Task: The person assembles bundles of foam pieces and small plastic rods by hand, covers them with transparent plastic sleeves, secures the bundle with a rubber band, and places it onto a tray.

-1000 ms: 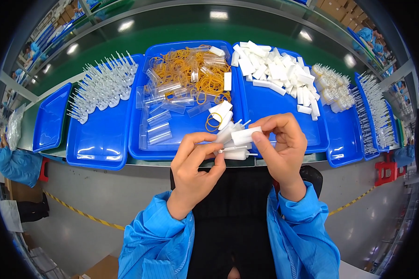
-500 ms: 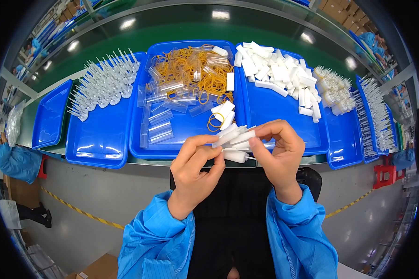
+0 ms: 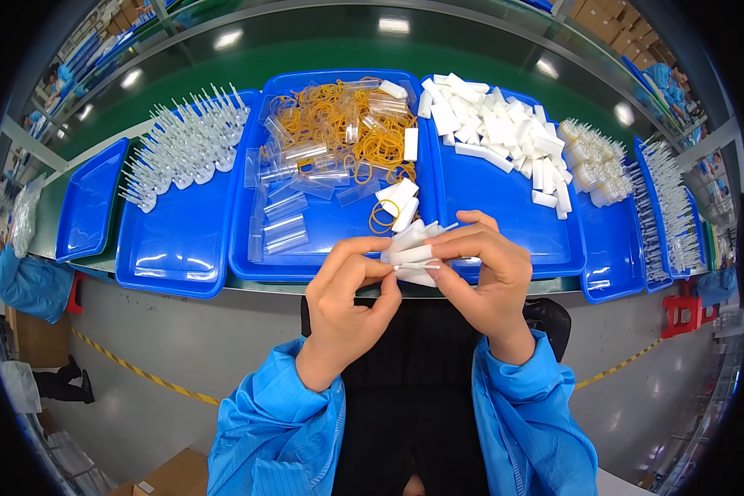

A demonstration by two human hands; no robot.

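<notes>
Bunch of white blocks and thin sticks [image 3: 412,255]: we have it between both hands, above the near edge of the middle blue tray [image 3: 326,230]. Left hand [image 3: 347,289]: thumb and fingers clamped on its left end. Right hand [image 3: 488,281]: thumb and forefinger pinched at its right end; we can't tell which piece the thumb presses.

Just beyond, we note a loose rubber band [image 3: 384,217] by a few stray blocks [image 3: 401,196], then clear plastic sleeves [image 3: 285,236] and a heap of yellow-brown bands [image 3: 380,149], all in that middle tray.

Right tray [image 3: 504,227]: we see a pile of white blocks [image 3: 496,128]. Left tray [image 3: 169,248]: rows of white stemmed parts [image 3: 182,153]. Farther out, we mark yellowish-white clusters [image 3: 595,161] at right, a red stool [image 3: 684,312] and a person in blue [image 3: 29,285] at left.
</notes>
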